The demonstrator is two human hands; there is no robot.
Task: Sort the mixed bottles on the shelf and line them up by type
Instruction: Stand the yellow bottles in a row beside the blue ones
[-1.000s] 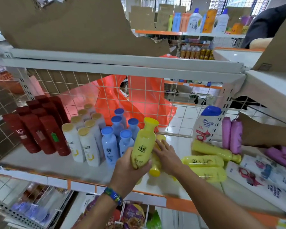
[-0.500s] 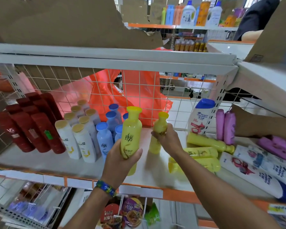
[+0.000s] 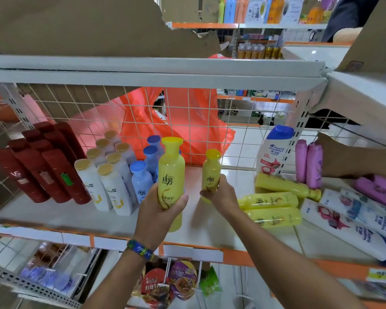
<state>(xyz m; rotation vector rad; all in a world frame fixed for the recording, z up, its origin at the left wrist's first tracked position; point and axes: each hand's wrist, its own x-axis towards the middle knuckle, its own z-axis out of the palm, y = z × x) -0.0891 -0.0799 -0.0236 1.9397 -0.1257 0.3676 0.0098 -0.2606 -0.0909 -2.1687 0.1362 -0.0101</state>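
Observation:
My left hand (image 3: 158,206) grips a tall yellow bottle (image 3: 171,170) upright above the white shelf (image 3: 54,217). My right hand (image 3: 221,195) grips a second yellow bottle (image 3: 211,172), also upright, a little further back and to the right. Three more yellow bottles (image 3: 270,200) lie on their sides to the right. On the left stand rows of red bottles (image 3: 42,166), white bottles with gold caps (image 3: 108,175) and blue bottles (image 3: 143,175). Purple bottles (image 3: 309,166) and white-and-blue bottles (image 3: 348,221) are at the right.
Another person's hand (image 3: 343,159) touches the upright purple bottles at the right. A wire grid (image 3: 187,121) with an orange bag behind it closes the back of the shelf. A tall white bottle with a blue cap (image 3: 274,150) stands at the back right.
My right hand has lifted a lying yellow bottle and stood it upright. My left hand has raised its yellow bottle slightly and keeps hold of it.

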